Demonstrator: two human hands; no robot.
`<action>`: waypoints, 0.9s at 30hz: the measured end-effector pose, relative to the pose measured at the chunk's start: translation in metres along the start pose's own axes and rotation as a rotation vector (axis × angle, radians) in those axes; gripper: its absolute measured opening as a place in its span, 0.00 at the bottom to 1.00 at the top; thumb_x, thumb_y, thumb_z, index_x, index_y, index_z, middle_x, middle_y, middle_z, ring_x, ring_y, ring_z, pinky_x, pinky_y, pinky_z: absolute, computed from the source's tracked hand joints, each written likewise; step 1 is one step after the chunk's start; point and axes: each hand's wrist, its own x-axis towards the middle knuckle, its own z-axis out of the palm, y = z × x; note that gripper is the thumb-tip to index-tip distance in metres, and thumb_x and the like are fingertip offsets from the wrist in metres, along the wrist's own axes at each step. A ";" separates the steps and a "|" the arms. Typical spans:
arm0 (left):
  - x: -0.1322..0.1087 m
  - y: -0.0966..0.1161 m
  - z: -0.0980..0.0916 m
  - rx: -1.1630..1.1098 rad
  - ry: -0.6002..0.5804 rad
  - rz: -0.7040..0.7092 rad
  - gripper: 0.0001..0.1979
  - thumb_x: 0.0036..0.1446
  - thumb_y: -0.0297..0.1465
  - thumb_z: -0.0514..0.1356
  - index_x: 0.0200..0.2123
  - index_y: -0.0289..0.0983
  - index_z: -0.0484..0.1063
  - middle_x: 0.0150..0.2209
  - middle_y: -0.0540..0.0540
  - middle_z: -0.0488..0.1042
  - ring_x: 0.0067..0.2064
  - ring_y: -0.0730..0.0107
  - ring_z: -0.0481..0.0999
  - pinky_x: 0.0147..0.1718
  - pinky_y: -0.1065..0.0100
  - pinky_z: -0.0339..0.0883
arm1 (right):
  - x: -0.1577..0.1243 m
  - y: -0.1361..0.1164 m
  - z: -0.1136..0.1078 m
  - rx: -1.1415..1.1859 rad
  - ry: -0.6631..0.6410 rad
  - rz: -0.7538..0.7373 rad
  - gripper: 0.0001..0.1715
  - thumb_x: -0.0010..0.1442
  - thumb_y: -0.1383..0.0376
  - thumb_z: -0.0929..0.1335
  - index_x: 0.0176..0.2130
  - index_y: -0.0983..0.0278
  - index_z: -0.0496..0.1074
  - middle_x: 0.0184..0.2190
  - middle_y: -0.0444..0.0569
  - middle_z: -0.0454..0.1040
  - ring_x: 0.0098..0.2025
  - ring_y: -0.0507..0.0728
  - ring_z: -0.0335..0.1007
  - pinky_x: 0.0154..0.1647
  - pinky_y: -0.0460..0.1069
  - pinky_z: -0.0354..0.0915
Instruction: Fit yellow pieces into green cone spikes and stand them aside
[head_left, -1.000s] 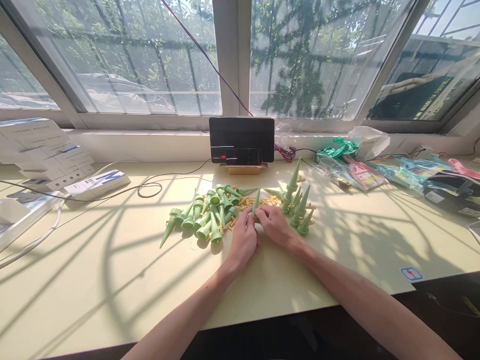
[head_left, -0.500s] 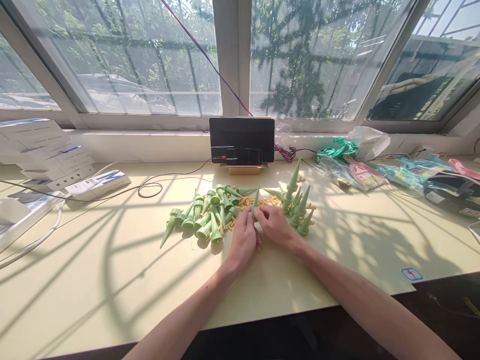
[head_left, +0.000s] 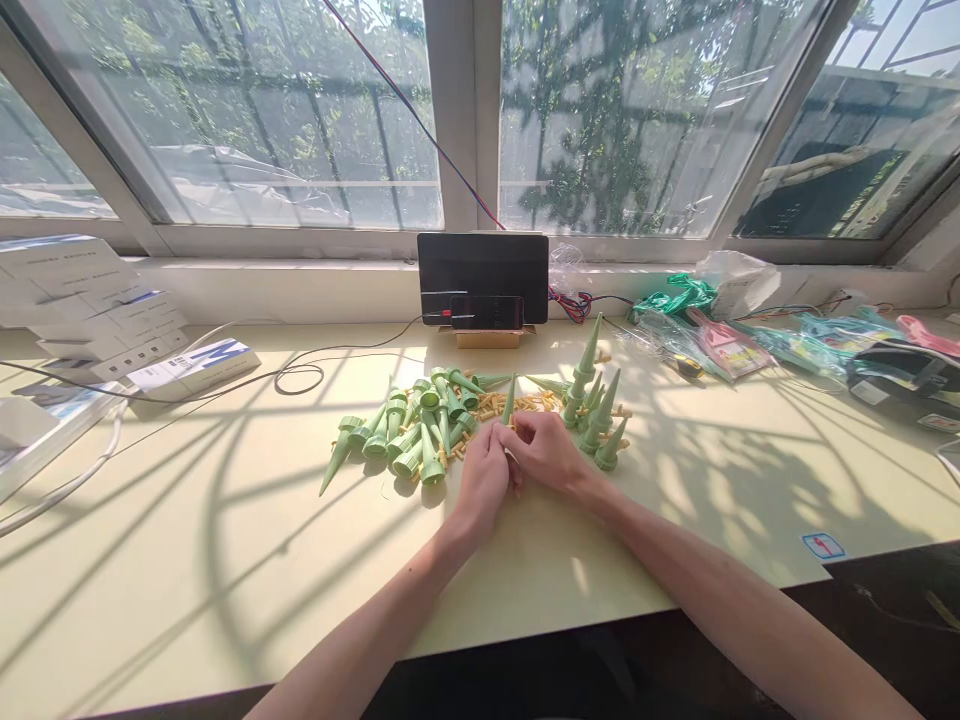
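Observation:
Between my two hands a green cone [head_left: 509, 399] points up, its lower end hidden by fingers. My left hand [head_left: 484, 468] is closed round its base. My right hand [head_left: 546, 446] is closed too, thumb and fingers pressed at the same base and touching my left hand. Left of them lies a heap of green cones with round caps [head_left: 430, 462]. Behind the hands are scattered small yellow-tan pegs [head_left: 491, 404]. Several green cones [head_left: 600, 415] stand or lean at the right, some with tan pegs sticking out.
A black tablet [head_left: 484, 265] and a phone [head_left: 487, 312] stand at the back. White boxes [head_left: 193, 370] and cables are on the left. Plastic-wrapped items [head_left: 727, 345], green netting [head_left: 686, 297] and a black object [head_left: 907, 380] lie on the right.
My right thumb and fingers have shifted slightly left and closed in over the base of the held cone. The cone sits slightly lower and further left.

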 end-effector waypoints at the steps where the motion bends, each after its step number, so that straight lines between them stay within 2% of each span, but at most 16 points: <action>1: 0.000 -0.001 0.000 0.005 0.000 0.003 0.11 0.61 0.27 0.49 0.26 0.42 0.63 0.18 0.53 0.62 0.19 0.73 0.63 0.19 0.71 0.60 | 0.000 0.000 0.000 0.004 0.001 0.000 0.24 0.59 0.56 0.65 0.21 0.59 0.49 0.18 0.37 0.49 0.24 0.50 0.45 0.25 0.48 0.45; 8: 0.000 -0.001 -0.001 0.080 -0.012 0.039 0.12 0.64 0.31 0.50 0.27 0.42 0.64 0.19 0.53 0.62 0.19 0.73 0.64 0.19 0.71 0.59 | 0.002 0.000 0.000 -0.009 0.014 0.012 0.24 0.58 0.55 0.63 0.21 0.58 0.47 0.18 0.37 0.47 0.24 0.50 0.45 0.26 0.49 0.45; 14: 0.001 0.004 -0.005 0.264 0.060 0.116 0.17 0.69 0.41 0.51 0.30 0.41 0.70 0.21 0.52 0.66 0.19 0.72 0.64 0.20 0.70 0.60 | 0.003 -0.001 0.000 0.014 0.082 0.024 0.26 0.62 0.53 0.63 0.21 0.59 0.48 0.18 0.38 0.47 0.24 0.50 0.44 0.26 0.50 0.45; 19: 0.002 0.003 -0.005 0.338 0.090 0.260 0.17 0.69 0.43 0.53 0.42 0.40 0.77 0.33 0.47 0.79 0.26 0.69 0.72 0.29 0.67 0.67 | 0.005 -0.001 0.000 0.042 0.182 0.079 0.25 0.64 0.52 0.64 0.21 0.59 0.54 0.17 0.39 0.53 0.23 0.51 0.48 0.26 0.49 0.50; 23: 0.001 0.001 -0.004 0.407 0.126 0.254 0.20 0.68 0.45 0.55 0.52 0.37 0.75 0.35 0.45 0.79 0.29 0.66 0.76 0.31 0.65 0.68 | 0.007 0.001 -0.001 0.026 0.206 0.100 0.25 0.65 0.52 0.63 0.21 0.59 0.57 0.18 0.40 0.58 0.23 0.52 0.52 0.26 0.49 0.53; 25: 0.000 0.001 -0.004 0.455 0.138 0.259 0.21 0.67 0.44 0.57 0.54 0.36 0.74 0.36 0.45 0.79 0.27 0.67 0.74 0.30 0.65 0.67 | 0.008 0.002 -0.002 -0.010 0.208 0.098 0.25 0.66 0.53 0.62 0.21 0.59 0.56 0.18 0.41 0.58 0.24 0.52 0.52 0.27 0.50 0.53; 27: 0.000 0.000 -0.004 0.495 0.151 0.298 0.20 0.65 0.41 0.59 0.55 0.37 0.74 0.41 0.43 0.80 0.26 0.70 0.72 0.31 0.64 0.69 | 0.008 0.003 -0.002 -0.039 0.201 0.092 0.25 0.66 0.53 0.61 0.21 0.59 0.54 0.18 0.41 0.58 0.24 0.53 0.52 0.27 0.50 0.52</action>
